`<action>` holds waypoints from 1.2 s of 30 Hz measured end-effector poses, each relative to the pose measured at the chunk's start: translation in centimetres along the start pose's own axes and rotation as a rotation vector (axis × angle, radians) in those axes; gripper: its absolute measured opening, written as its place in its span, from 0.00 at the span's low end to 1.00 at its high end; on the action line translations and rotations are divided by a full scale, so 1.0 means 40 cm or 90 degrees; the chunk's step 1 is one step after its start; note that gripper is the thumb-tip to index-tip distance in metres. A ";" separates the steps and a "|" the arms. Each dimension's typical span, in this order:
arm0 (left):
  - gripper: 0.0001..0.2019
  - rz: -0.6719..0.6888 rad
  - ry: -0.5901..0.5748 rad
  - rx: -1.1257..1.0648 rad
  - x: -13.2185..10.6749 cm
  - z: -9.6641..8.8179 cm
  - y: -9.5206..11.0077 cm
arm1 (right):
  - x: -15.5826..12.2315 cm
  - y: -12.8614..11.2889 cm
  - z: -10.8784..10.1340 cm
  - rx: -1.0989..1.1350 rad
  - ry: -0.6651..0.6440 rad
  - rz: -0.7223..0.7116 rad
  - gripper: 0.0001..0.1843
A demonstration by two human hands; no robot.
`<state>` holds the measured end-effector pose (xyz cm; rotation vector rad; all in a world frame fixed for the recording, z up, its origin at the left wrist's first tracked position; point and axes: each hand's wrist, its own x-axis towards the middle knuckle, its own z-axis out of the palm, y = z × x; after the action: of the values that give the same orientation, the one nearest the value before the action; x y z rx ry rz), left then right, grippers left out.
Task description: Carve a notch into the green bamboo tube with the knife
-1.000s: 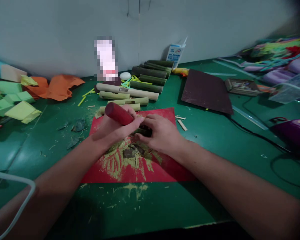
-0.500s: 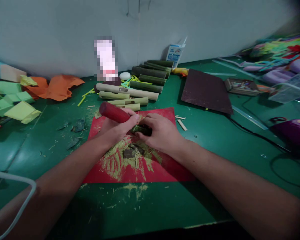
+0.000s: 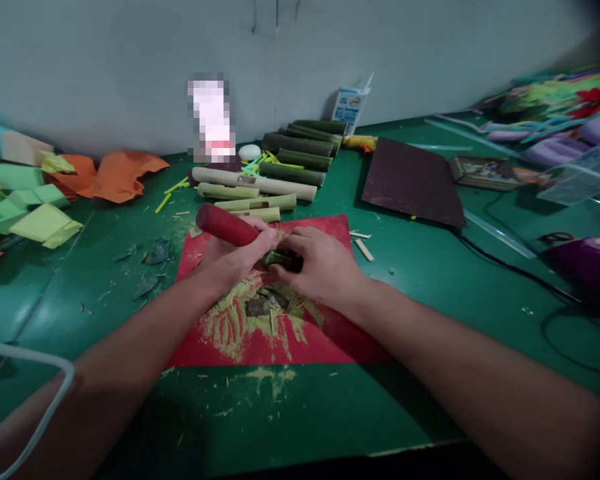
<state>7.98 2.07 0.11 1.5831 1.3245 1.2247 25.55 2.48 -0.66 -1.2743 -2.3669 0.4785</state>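
My left hand [image 3: 237, 257] is closed around a tool with a thick red handle [image 3: 227, 225]; the handle points up and left, and its working end is hidden by my fingers. My right hand [image 3: 323, 263] grips a short green bamboo piece [image 3: 280, 259], mostly covered by the palm and fingers. Both hands meet over a red sheet [image 3: 220, 350] strewn with pale bamboo dust and shavings [image 3: 235, 320]. Below the hands, dark flat scraps [image 3: 257, 307] lie among the dust.
Behind the hands are several bamboo tubes [image 3: 280, 193], pale and green. A dark brown board [image 3: 413, 180] lies to the right, beside a small tray of bits [image 3: 485, 172]. Orange paper [image 3: 123, 175] and folded green papers [image 3: 45, 223] are at left; a drink carton [image 3: 350, 107] stands behind.
The red handle has shifted slightly left with my left hand. My right hand and the bamboo stay nearly in place.
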 end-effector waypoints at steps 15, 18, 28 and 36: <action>0.12 0.015 -0.120 0.074 0.005 -0.012 0.003 | 0.004 0.010 0.002 0.047 -0.002 -0.010 0.10; 0.13 -0.004 -0.113 0.061 0.006 -0.004 0.004 | 0.004 0.014 0.003 0.071 0.002 -0.015 0.09; 0.13 -0.031 -0.075 0.012 0.009 0.009 -0.001 | 0.004 0.010 -0.001 0.087 0.004 -0.008 0.09; 0.11 -0.049 -0.041 0.002 0.005 0.010 0.006 | 0.002 0.006 0.000 0.068 0.014 0.016 0.08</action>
<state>8.46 2.24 0.27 1.5467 1.3354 1.1167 25.68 2.69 -0.75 -1.2569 -2.2771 0.5879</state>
